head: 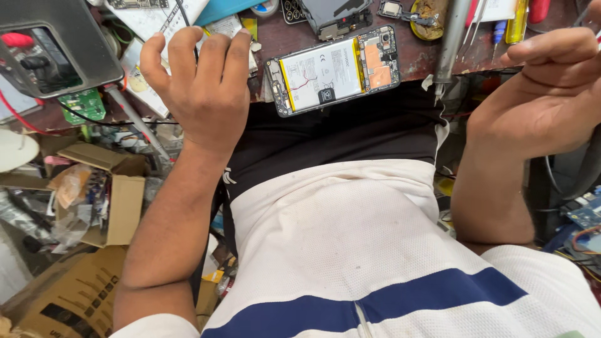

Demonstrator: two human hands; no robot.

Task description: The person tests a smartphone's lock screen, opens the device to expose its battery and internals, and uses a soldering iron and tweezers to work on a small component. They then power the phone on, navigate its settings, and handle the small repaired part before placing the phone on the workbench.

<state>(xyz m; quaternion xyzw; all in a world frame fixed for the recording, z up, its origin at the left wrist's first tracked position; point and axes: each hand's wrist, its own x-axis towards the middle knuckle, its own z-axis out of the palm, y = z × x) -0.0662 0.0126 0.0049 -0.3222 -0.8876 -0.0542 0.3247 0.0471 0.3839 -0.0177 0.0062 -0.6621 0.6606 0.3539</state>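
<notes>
An opened phone (333, 70) lies face down at the edge of the dark workbench (418, 57), its white battery and orange-taped boards showing. My left hand (201, 87) rests on the bench edge left of the phone. Its fingers curl down over white papers (150, 22), and a thin black wire (183, 14) runs up from between them. My right hand (548, 94) is raised at the right, off the bench, with thumb and fingers pinched together. A thin grey tip (591, 17) sticks out above them, most of it hidden.
A grey metal tool barrel (452, 39) stands just right of the phone. Screwdrivers (517, 24) and phone parts (332, 15) lie at the back. A black meter (47, 50) and a green board (82, 105) sit left. Cardboard boxes (103, 206) stand below on the left. A grey cable (566, 181) hangs under my right hand.
</notes>
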